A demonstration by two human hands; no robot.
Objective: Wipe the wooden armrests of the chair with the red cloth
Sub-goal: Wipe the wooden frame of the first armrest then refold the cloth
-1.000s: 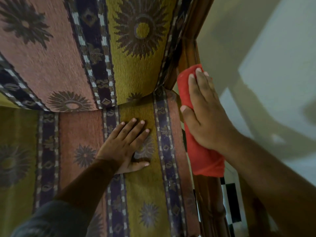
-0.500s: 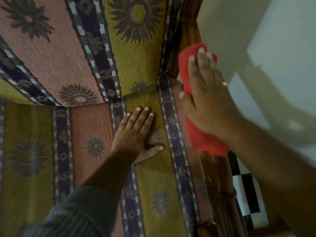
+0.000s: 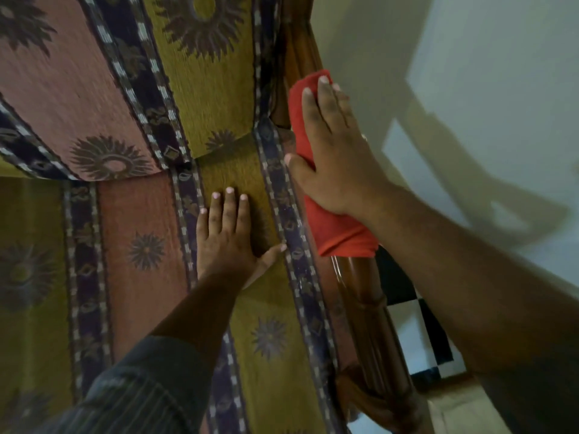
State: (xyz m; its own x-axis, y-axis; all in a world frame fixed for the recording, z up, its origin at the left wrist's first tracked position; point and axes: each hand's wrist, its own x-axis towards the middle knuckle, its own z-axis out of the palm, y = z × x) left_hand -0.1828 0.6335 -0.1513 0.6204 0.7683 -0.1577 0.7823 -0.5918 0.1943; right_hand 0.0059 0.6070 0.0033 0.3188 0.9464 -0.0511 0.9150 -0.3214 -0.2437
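The dark wooden armrest (image 3: pixel 371 321) runs along the chair's right side, from bottom right up to the backrest post. A folded red cloth (image 3: pixel 341 230) is draped over its far half. My right hand (image 3: pixel 335 151) lies flat on the cloth, fingers stretched toward the backrest and thumb wrapped over the inner side, pressing it onto the wood. My left hand (image 3: pixel 228 233) rests flat with fingers apart on the patterned seat cushion (image 3: pixel 141 245), just left of the armrest, holding nothing. The armrest under the cloth is hidden.
The striped, sun-patterned backrest cushion (image 3: pixel 94 89) fills the upper left. A pale wall (image 3: pixel 470 89) stands close to the right of the armrest. Black-and-white checkered floor (image 3: pixel 413 324) shows beyond the armrest at lower right.
My right hand slid the red cloth along the armrest toward the backrest post. My left hand stays flat on the seat. The view shifted slightly.
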